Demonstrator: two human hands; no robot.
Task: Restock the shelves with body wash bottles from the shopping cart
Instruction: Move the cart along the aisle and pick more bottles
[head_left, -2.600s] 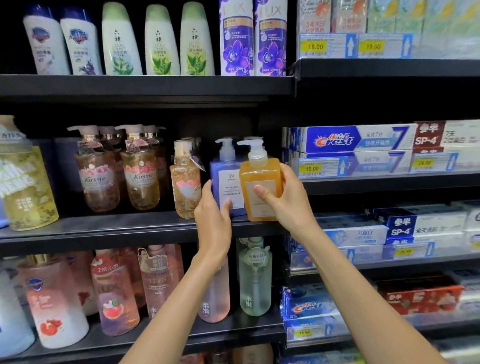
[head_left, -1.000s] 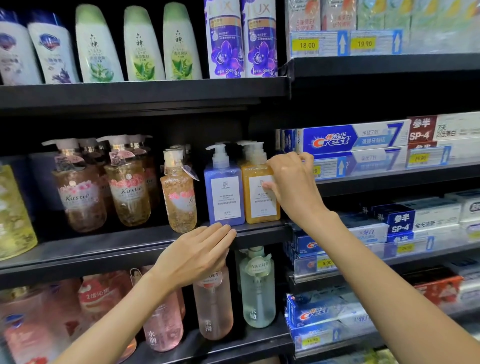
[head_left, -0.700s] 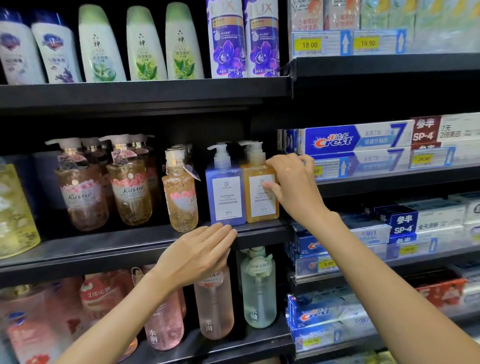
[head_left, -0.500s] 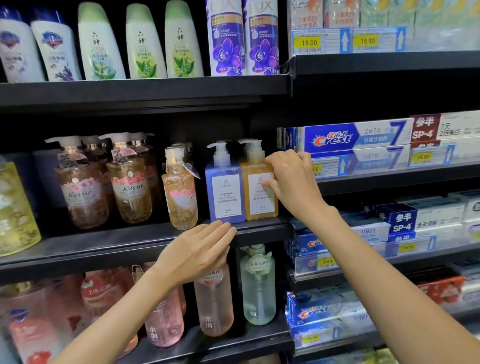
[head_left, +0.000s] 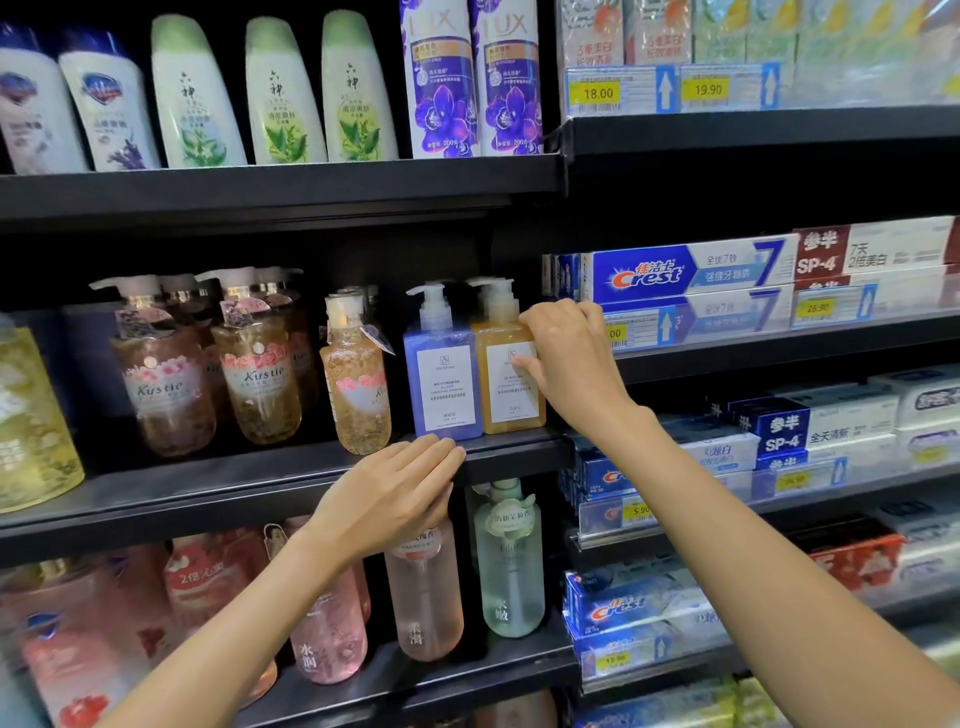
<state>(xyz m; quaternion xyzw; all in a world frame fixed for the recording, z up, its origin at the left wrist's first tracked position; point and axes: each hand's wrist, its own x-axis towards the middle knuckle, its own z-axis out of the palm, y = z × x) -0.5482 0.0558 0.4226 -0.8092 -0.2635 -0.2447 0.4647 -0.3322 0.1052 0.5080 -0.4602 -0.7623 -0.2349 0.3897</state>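
Note:
An orange pump bottle of body wash (head_left: 500, 410) stands upright on the middle shelf (head_left: 208, 493), touching a blue pump bottle (head_left: 444, 384) on its left. My right hand (head_left: 571, 364) grips the orange bottle from its right side, thumb on the white front label and fingers curled around the edge. My left hand (head_left: 395, 493) lies flat on the front lip of the middle shelf, just below the blue bottle, holding nothing. The shopping cart is out of view.
Amber floral pump bottles (head_left: 254, 374) fill the middle shelf to the left. Tall white, green and purple bottles (head_left: 283, 98) line the top shelf, and pink and green bottles (head_left: 506, 571) the bottom one. Toothpaste boxes (head_left: 691, 273) with price tags fill the shelves on the right.
The orange bottle, held up in front of the shelf 2.6 s ago, now stands beside the blue one. My left hand dropped from the blue bottle to the shelf lip.

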